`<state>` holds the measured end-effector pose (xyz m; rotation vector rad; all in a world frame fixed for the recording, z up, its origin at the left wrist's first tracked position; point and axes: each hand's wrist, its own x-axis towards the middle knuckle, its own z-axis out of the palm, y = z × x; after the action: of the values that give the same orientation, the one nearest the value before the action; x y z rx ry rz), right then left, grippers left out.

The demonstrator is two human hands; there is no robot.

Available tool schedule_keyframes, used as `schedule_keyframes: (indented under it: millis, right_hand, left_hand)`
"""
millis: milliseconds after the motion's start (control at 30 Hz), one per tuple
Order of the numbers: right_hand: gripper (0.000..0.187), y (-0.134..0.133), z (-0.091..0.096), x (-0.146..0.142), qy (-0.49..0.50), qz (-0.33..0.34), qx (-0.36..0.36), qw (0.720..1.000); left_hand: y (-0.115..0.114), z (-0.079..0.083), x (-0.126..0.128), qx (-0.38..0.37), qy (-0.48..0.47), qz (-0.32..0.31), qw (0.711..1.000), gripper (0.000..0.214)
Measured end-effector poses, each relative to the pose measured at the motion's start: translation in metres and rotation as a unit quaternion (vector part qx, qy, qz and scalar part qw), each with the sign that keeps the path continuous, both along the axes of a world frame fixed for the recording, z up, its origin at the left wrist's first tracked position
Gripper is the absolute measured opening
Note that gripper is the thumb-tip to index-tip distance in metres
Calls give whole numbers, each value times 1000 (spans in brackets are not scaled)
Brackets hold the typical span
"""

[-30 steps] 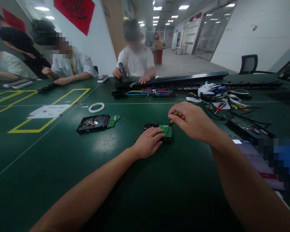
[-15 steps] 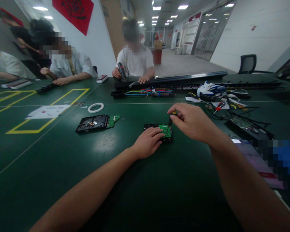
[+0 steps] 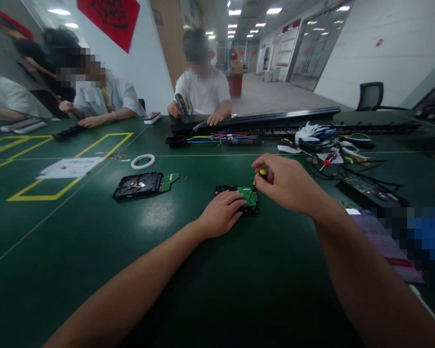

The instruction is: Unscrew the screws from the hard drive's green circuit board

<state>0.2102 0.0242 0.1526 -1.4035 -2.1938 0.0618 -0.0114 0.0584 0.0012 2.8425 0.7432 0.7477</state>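
Observation:
In the head view a hard drive [image 3: 251, 209] with a green circuit board [image 3: 248, 193] facing up lies on the table in front of me. My left hand [image 3: 218, 215] rests across its left part, fingers stretched out over the drive and covering some of it. Closed around a yellow-and-black screwdriver [image 3: 263, 173], my right hand [image 3: 286, 183] is above the drive's right side. The screwdriver is tilted, and its thin shaft runs down to the green board. Whether the tip sits in a screw is too small to tell.
Left of the drive lies another hard drive [image 3: 139, 184] with its green board sticking out, beside a white ring [image 3: 142, 161]. Cables, gloves [image 3: 316, 134] and a red screwdriver [image 3: 328, 161] lie at the right. Across the table a person [image 3: 203, 89] holds a power tool [image 3: 181, 105].
My right hand has turned slightly on the screwdriver, so more of the yellow handle shows. My left hand stays on the drive. The whole view has shifted a little.

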Motion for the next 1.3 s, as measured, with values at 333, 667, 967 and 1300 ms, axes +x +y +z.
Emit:
schedule_keyframes:
  millis: [333,667,967,1300]
  right_hand:
    - [15,-1,3,0,-5,9,14,1000]
    - [14,1,3,0,-18,43,11,999]
    - [16,2,-1,1,1,-16,27,999]
    - [16,1,3,3,-13,10,25,1000]
  left_hand:
    - [1,-1,0,3,-1,-1,1000,36]
    - [0,-1,0,6,-4,0,1000,36]
    - [1,-2,0,5,-5,-3,1000,35]
    - [1,-2,0,7,-1,0,1000,35]
